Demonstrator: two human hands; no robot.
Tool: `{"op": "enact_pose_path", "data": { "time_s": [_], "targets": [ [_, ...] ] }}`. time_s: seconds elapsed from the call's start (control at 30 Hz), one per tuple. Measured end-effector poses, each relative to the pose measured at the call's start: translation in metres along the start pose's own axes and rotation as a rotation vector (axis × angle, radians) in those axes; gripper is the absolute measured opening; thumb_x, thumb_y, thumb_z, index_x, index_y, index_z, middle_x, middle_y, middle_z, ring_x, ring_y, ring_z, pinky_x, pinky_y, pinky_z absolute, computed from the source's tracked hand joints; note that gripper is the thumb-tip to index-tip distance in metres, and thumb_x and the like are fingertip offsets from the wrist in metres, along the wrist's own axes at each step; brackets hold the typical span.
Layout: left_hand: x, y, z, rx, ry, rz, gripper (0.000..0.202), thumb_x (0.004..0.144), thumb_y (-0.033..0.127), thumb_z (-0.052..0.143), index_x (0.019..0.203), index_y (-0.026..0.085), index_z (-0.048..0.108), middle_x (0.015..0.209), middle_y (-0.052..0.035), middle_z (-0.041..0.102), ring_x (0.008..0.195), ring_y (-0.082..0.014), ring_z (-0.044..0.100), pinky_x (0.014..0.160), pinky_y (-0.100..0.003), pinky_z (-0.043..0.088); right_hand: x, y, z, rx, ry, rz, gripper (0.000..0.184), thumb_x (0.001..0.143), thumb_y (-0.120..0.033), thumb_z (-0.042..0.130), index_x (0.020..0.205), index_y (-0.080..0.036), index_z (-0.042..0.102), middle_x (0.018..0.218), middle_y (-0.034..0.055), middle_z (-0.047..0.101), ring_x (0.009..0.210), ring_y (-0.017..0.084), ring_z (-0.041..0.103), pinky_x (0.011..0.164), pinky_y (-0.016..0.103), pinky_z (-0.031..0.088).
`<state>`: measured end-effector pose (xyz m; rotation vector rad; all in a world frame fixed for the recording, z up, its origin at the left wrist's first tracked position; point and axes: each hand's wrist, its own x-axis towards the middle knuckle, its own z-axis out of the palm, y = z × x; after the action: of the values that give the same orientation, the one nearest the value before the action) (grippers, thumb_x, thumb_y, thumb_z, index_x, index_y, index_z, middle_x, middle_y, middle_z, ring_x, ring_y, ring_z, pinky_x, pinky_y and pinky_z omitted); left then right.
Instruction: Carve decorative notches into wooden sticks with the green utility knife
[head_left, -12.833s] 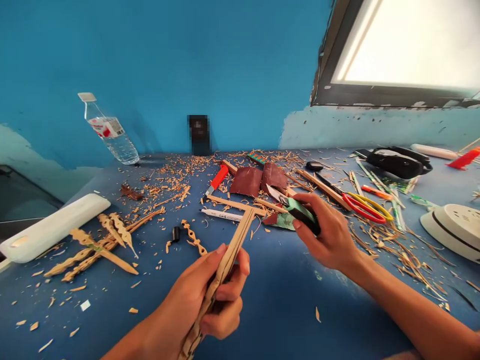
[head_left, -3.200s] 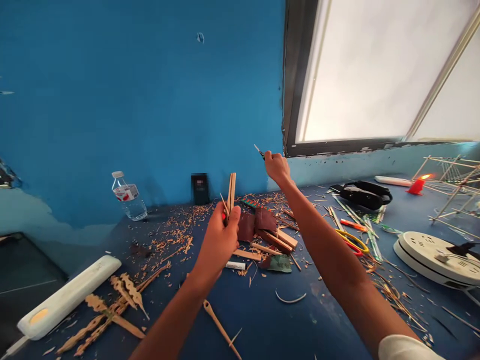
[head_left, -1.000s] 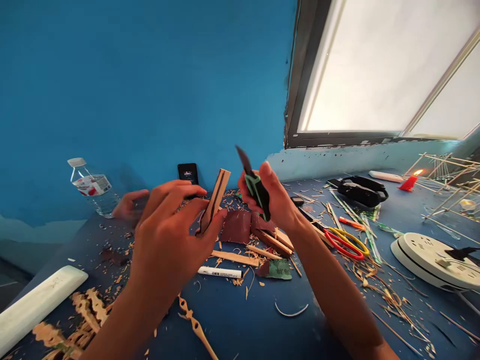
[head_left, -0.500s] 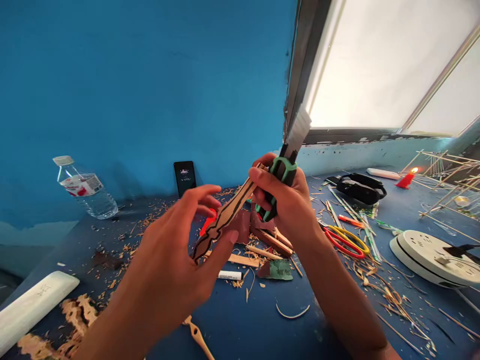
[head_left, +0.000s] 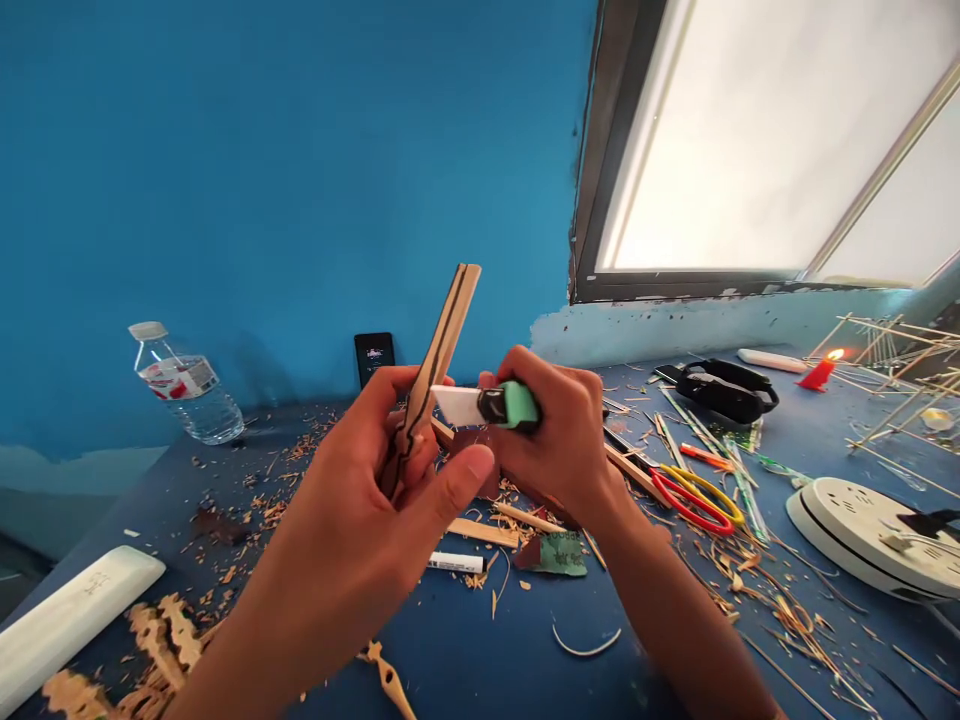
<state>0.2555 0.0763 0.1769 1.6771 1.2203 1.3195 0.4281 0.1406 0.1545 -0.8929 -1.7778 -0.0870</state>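
A flat strip of wood (head_left: 443, 335) with dark pencilled or inked outlines stands tilted upward in my left hand (head_left: 367, 490). The fingers wrap round its lower part, with the thumb stretched out to the right. My right hand (head_left: 559, 425) is closed round a utility knife (head_left: 517, 405) with a green and black handle. Its wide blade points left and meets the right edge of the strip just above my left fingers. Below the hands lie a marker (head_left: 457, 563), a piece of sandpaper (head_left: 559, 555) and wood shavings.
A water bottle (head_left: 187, 385) and a propped phone (head_left: 373, 355) stand at the back left. To the right are scissors (head_left: 697, 500), a black strap (head_left: 726, 390), a lit red candle (head_left: 819, 373), a stick frame (head_left: 900, 345) and a white power strip (head_left: 874, 525). Carved wood pieces (head_left: 161, 640) lie at the lower left.
My left hand has closed round the strip, which now points more upright. My right hand has let go of its upper end, turned the knife leftward and brought the blade to the wood.
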Motion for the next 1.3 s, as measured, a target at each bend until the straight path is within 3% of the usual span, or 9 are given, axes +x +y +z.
{"op": "enact_pose_path", "data": {
  "time_s": [0.2,0.33,0.43,0.67,0.83,1.07,1.3],
  "targets": [
    [-0.003,-0.005,0.008,0.049,0.042,0.108,0.029,0.089,0.050,0.073,0.113,0.037,0.062,0.072,0.0055,0.059,0.057,-0.0111,0.053,0.048,-0.017,0.044,-0.001,-0.003,0.006,-0.098,-0.044,-0.042,0.025,0.085,-0.033,0.060,0.072,-0.025,0.041,0.054,-0.0054,0.043,0.052,0.013,0.024,0.053,0.031,0.020],
    [-0.003,-0.008,0.009,0.182,0.061,0.170,0.028,0.097,0.051,0.062,0.121,0.039,0.057,0.073,0.0065,0.060,0.054,-0.0107,0.055,0.047,-0.019,0.044,-0.002,-0.002,0.008,-0.136,-0.037,-0.038,0.022,0.086,-0.034,0.060,0.071,-0.024,0.048,0.054,-0.0050,0.048,0.051,0.012,0.027,0.054,0.031,0.021],
    [-0.002,-0.010,0.008,0.185,0.098,0.173,0.023,0.096,0.045,0.065,0.113,0.035,0.055,0.073,0.0075,0.061,0.057,-0.0110,0.062,0.052,-0.019,0.051,-0.002,-0.002,0.008,-0.171,-0.048,-0.045,0.015,0.079,-0.033,0.061,0.072,-0.024,0.052,0.055,-0.0052,0.051,0.051,0.012,0.029,0.054,0.030,0.020],
    [0.005,-0.013,0.007,0.235,0.085,0.202,0.016,0.098,0.042,0.063,0.108,0.031,0.056,0.061,0.0101,0.054,0.045,-0.0070,0.048,0.039,-0.014,0.037,-0.002,-0.001,0.011,-0.199,-0.082,-0.001,0.012,0.071,-0.031,0.064,0.072,-0.024,0.055,0.055,-0.0074,0.051,0.051,0.010,0.028,0.054,0.029,0.019],
    [0.011,-0.013,0.011,0.126,0.117,0.149,0.018,0.094,0.044,0.068,0.097,0.027,0.061,0.064,0.0074,0.058,0.049,-0.0072,0.051,0.041,-0.013,0.039,-0.004,-0.001,0.015,-0.392,-0.049,0.058,0.014,0.072,-0.036,0.068,0.076,-0.025,0.061,0.059,-0.0047,0.061,0.051,0.012,0.041,0.055,0.030,0.018],
    [0.028,-0.032,0.026,-0.091,0.173,-0.012,0.024,0.092,0.044,0.070,0.088,0.025,0.056,0.058,0.0099,0.041,0.042,-0.0067,0.029,0.040,-0.020,0.029,0.004,0.007,0.028,-0.538,-0.176,0.187,0.012,0.077,-0.036,0.068,0.085,-0.026,0.068,0.064,0.0012,0.070,0.053,0.016,0.057,0.055,0.032,0.016],
    [0.046,-0.058,0.041,-0.152,0.224,-0.073,0.023,0.091,0.042,0.069,0.085,0.024,0.055,0.056,0.0085,0.041,0.041,-0.0078,0.030,0.037,-0.022,0.026,0.005,0.022,0.053,-0.582,-0.325,0.312,0.010,0.088,-0.030,0.061,0.090,-0.023,0.067,0.074,0.0077,0.074,0.064,0.023,0.069,0.058,0.030,0.030]
  ]
}}
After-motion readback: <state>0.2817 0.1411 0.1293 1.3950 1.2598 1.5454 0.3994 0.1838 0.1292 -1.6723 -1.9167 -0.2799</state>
